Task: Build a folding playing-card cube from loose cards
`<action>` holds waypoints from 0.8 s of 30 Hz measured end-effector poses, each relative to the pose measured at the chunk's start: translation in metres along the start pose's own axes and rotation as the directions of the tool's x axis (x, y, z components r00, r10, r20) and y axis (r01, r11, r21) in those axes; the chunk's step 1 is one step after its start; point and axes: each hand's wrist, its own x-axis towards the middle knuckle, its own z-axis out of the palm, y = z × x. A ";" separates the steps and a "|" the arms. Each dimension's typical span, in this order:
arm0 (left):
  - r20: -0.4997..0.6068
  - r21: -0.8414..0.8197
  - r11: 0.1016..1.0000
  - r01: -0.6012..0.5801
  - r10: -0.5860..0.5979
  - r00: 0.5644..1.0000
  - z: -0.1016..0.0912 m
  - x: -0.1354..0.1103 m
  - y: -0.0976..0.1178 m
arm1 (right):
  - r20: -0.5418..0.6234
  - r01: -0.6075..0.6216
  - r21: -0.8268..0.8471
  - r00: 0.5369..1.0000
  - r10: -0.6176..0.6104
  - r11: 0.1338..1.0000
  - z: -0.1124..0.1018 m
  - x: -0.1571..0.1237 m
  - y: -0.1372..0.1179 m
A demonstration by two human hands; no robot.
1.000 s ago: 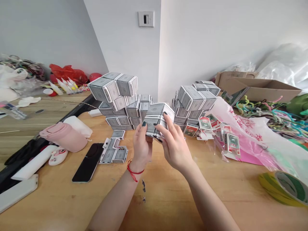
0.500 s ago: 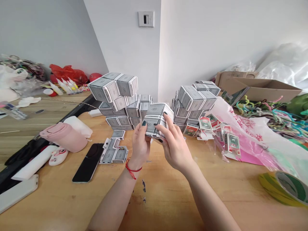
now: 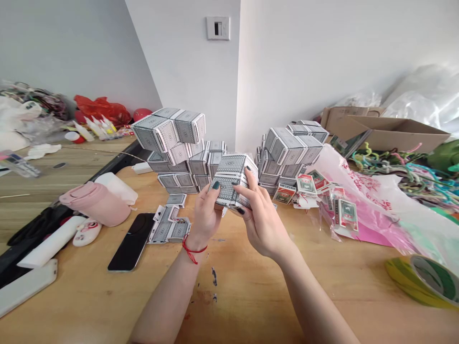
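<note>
Between my hands, above the table, is a block of folded playing cards point(image 3: 231, 165) with grey patterned backs. My left hand point(image 3: 206, 212) grips its left side, thumb on the near face. With fingers bent over the right side and near face, my right hand point(image 3: 263, 217) holds it too. Behind it on the left stands a stack of similar card blocks point(image 3: 174, 162); another card-block stack point(image 3: 287, 153) stands on the right. Loose folded cards point(image 3: 168, 227) lie on the table left of my left hand. The underside of the held block is hidden.
A black phone point(image 3: 131, 243), a pink bottle point(image 3: 96, 203) and a white mouse point(image 3: 87, 232) lie on the left. Right of centre are card boxes point(image 3: 306, 185), plastic wrapping point(image 3: 373, 200) and a yellow tape roll point(image 3: 398, 277). An open cardboard box point(image 3: 394, 136) stands behind them.
Both hands keep hold of the card block, which tilts very slightly. My left wrist has shifted a little left and toward me. Everything on the table stays put.
</note>
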 end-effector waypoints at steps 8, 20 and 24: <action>0.020 -0.039 0.999 0.031 -0.030 0.999 -0.002 0.001 -0.002 | 0.010 -0.003 0.026 1.000 0.003 1.000 -0.001 0.000 0.002; 0.000 -0.057 0.996 0.061 -0.061 0.998 0.001 0.003 -0.003 | -0.038 -0.050 0.108 0.998 0.054 0.993 0.001 0.000 0.004; 0.076 -0.045 0.996 0.079 -0.075 0.994 0.000 0.003 -0.003 | -0.087 -0.122 0.231 0.986 0.146 0.965 0.001 0.002 0.009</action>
